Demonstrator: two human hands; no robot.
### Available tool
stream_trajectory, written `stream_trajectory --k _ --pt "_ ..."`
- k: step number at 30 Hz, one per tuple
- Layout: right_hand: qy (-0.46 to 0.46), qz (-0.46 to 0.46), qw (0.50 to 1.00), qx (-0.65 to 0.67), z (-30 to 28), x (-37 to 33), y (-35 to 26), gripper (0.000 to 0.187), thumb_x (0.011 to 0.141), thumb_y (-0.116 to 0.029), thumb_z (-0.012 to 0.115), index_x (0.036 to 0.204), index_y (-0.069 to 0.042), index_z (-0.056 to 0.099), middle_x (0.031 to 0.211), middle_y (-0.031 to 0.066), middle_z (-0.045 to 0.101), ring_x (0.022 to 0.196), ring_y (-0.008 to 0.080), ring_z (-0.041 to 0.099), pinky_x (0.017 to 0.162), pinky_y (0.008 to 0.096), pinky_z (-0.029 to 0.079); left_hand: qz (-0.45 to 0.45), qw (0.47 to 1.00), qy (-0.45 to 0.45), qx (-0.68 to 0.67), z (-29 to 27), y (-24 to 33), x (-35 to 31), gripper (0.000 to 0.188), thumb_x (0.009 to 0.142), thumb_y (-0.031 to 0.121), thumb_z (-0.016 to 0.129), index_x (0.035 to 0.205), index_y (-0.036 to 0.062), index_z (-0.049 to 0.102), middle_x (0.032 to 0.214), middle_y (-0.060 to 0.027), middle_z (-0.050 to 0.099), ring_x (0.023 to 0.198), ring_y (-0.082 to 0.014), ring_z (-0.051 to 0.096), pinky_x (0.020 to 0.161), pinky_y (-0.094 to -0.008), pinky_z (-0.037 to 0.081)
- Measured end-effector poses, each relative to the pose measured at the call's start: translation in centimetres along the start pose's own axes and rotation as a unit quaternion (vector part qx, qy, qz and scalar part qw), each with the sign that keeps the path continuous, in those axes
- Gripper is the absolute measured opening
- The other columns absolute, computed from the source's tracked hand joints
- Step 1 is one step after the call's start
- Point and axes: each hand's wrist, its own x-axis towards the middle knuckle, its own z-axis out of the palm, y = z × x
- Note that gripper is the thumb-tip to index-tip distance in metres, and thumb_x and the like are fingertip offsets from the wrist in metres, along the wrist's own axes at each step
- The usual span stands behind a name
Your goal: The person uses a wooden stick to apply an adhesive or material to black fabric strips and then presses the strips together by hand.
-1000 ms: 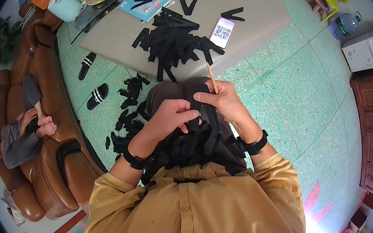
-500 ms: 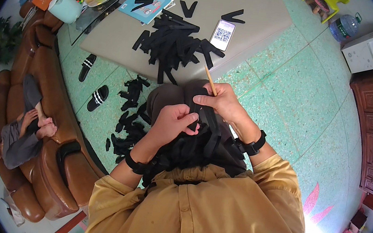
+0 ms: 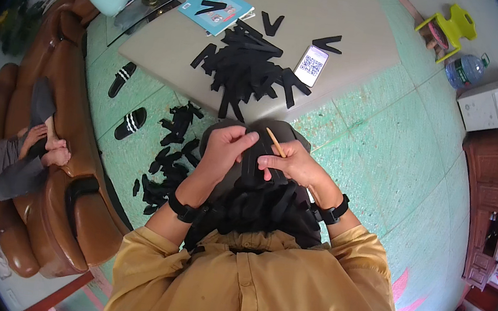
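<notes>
Over my lap, my left hand (image 3: 224, 150) is closed, pinching the upper end of a black fabric strip (image 3: 252, 161). My right hand (image 3: 298, 163) is closed round a thin pointed wooden stick (image 3: 275, 141), its tip sticking out past the fingers. Thumb and fingers of that hand also press at the strip's lower part. More black strips (image 3: 258, 209) are heaped on my lap, close below both hands. Ahead, a pile of black strips (image 3: 245, 62) lies on the beige table (image 3: 363, 39), several of them folded into V shapes.
A phone (image 3: 311, 65) and a blue book (image 3: 217, 12) lie on the table. Black pieces (image 3: 167, 167) are scattered on the floor to my left, near two slippers (image 3: 130, 123). Another person sits on the brown sofa (image 3: 82, 222). A water bottle (image 3: 466, 71) stands at far right.
My left hand has moved up and left along the strip. My right hand has shifted slightly down and right, with the stick now tilted more to the left. The whole view has shifted slightly.
</notes>
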Motion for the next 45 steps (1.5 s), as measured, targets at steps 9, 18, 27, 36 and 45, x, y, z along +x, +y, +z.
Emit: stream_trajectory --k 9,18,27,36,45 --pt "0.001 -0.043 0.999 -0.001 0.1 1.1 0.9 0.022 0.091 -0.019 0.053 0.085 -0.001 0.064 0.061 0.0024 0.061 0.044 0.0030 0.038 0.041 0.0185 0.027 0.040 0.982 0.152 -0.105 -2.4 1.0 1.4 0.021 0.085 0.020 0.056 0.074 0.0038 0.064 0.068 0.0029 0.057 0.061 -0.0056 0.051 0.053 -0.0207 0.038" --pt "0.110 -0.101 0.986 0.079 -4.7 10.2 -4.3 0.037 0.085 -0.017 0.059 0.115 0.002 0.052 0.101 0.0145 0.061 0.042 0.0033 0.034 0.038 0.0184 0.028 -0.026 0.998 -0.003 0.065 -5.4 1.2 1.0 0.024 0.087 0.022 0.054 0.102 0.0034 0.059 0.088 -0.0008 0.061 0.075 -0.0126 0.057 0.067 -0.0270 0.046" --pt "0.054 0.052 0.983 -0.166 -4.5 3.6 4.3 0.033 0.085 -0.030 0.062 0.095 0.001 0.065 0.071 0.0042 0.066 0.075 0.0112 0.059 0.075 0.0235 0.045 0.126 0.894 -0.079 0.423 -1.7 -4.4 -4.4 0.017 0.072 0.003 0.063 0.089 0.0015 0.057 0.083 -0.0136 0.058 0.079 -0.0331 0.058 0.066 -0.0357 0.046" --pt "0.071 -0.083 0.992 -0.055 0.4 0.2 3.2 0.038 0.086 -0.031 0.062 0.107 0.000 0.060 0.082 0.0028 0.061 0.064 0.0053 0.051 0.056 0.0201 0.041 0.326 0.841 0.027 0.430 -0.1 -0.8 -3.5 0.015 0.074 -0.007 0.056 0.088 -0.0025 0.056 0.107 -0.0179 0.052 0.089 -0.0320 0.057 0.076 -0.0351 0.047" --pt "0.218 -0.161 0.922 -0.275 3.6 -1.2 1.5 0.018 0.077 -0.010 0.066 0.089 0.000 0.056 0.068 0.0154 0.057 0.056 0.0231 0.058 0.053 0.0328 0.045 0.169 0.984 0.050 -0.027 0.6 0.1 -4.0 0.014 0.081 -0.003 0.057 0.095 -0.0002 0.059 0.100 -0.0074 0.059 0.084 -0.0109 0.057 0.071 -0.0223 0.046"
